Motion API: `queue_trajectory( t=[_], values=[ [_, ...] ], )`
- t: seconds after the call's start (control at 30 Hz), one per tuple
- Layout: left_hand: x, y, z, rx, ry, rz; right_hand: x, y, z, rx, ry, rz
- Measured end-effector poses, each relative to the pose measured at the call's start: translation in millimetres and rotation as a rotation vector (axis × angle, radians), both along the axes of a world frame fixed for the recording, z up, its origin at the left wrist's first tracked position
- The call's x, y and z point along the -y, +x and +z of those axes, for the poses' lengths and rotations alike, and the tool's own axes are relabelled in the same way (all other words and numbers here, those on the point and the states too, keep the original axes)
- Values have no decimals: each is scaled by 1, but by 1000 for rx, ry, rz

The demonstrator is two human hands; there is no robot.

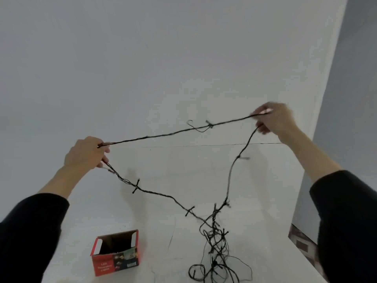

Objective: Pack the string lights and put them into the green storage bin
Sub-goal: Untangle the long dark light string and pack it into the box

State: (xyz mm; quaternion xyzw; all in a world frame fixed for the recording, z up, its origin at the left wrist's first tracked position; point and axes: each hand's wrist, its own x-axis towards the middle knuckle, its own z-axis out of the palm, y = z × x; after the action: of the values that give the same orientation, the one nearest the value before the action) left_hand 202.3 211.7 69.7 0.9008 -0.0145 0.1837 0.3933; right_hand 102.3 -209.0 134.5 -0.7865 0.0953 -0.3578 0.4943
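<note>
- Head camera: a person's left hand (85, 154) and right hand (273, 119) hold a length of dark string lights (213, 221) taut in the air, high above a red cardboard box (115, 260) on a white table (163, 201).
- The left hand, above the box and slightly to its left, pinches the cord between thumb and curled fingers. One strand leaves its top toward the right hand, and another drops from under its fingers.
- The right hand, far up and to the right of the box and higher than the left, grips the other end of the taut strand with its fingers closed round it. A second strand hangs from below it.
- Both hanging strands slope down and meet in a loose tangle lying on the table to the right of the box, apart from it.
- Small bulbs jut sideways from the cord at intervals.
- The box stands open at the top, its printed face toward the camera.
- Black sleeves cover both forearms, on either side of the box.
- A plain white wall (163, 58) rises behind the box.
</note>
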Motion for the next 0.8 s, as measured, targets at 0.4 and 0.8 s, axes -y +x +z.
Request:
queue_trajectory(
  t=[0.4,0.8],
  values=[
    [-5,2,0,-109,-193,-109,-1,1,74,82,-131,-87],
    [68,-23,0,-549,237,-467,-43,3,109,-75,-131,80]
  ],
)
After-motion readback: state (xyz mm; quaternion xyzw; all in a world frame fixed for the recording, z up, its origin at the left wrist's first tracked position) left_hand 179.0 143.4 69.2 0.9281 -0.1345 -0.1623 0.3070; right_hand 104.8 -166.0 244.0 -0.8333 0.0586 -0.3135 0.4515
